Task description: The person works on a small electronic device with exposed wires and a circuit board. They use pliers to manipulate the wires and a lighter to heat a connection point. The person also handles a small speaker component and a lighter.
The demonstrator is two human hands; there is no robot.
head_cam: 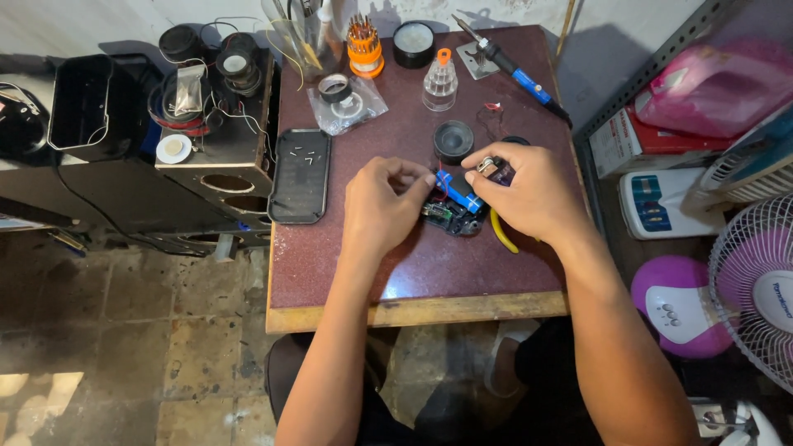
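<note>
No sleeves are worn: both forearms are bare to the elbows. Dark clothing is seen below the table (413, 312) edge.

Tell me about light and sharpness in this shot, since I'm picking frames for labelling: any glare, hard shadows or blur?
Head view: sharp on both hands, left hand and right hand, at the blue cell; mild sheen on the table; hard shadow behind the soldering iron; bottom of the frame dim; slight wide-angle bending at the edges.

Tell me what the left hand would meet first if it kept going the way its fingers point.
The left hand points right, and its fingertips are already at the blue cylindrical cell; it meets that first, likely.
</note>
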